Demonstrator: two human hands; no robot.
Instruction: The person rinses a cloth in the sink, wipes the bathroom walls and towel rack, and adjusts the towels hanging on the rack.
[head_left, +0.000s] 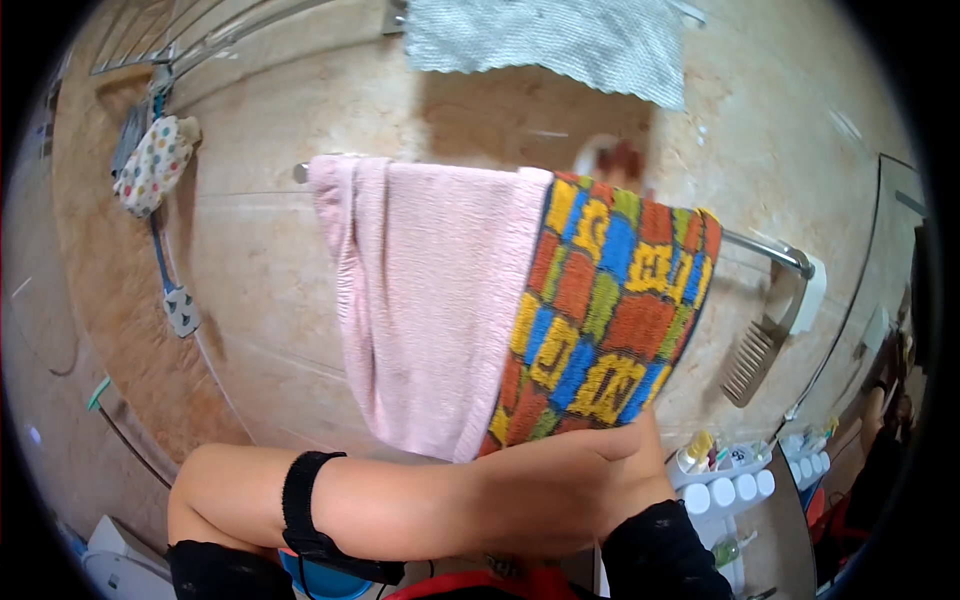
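Note:
My left arm, with a black strap round it, reaches across from the lower left. My blurred left hand (pixel 565 485) crosses my right forearm (pixel 650 455), just above the bunched black right sleeve (pixel 660 555). Its thumb lies along the top, and its fingers appear wrapped round at the sleeve's edge. The right forearm rises to the lower corner of the multicoloured patterned towel (pixel 610 310), which hides my right hand. A blurred reddish shape shows above the rail there; whether it is fingers or a reflection is unclear. A pink towel (pixel 430 290) hangs beside the patterned one.
Both towels hang over a metal rail (pixel 765 248) on a tiled wall. A large comb (pixel 755 360) hangs at its right end. Silvery sheeting (pixel 545 40) is above. Right are white cups (pixel 720 492) on a shelf and a mirror; left, a dotted cloth item (pixel 155 165) hangs.

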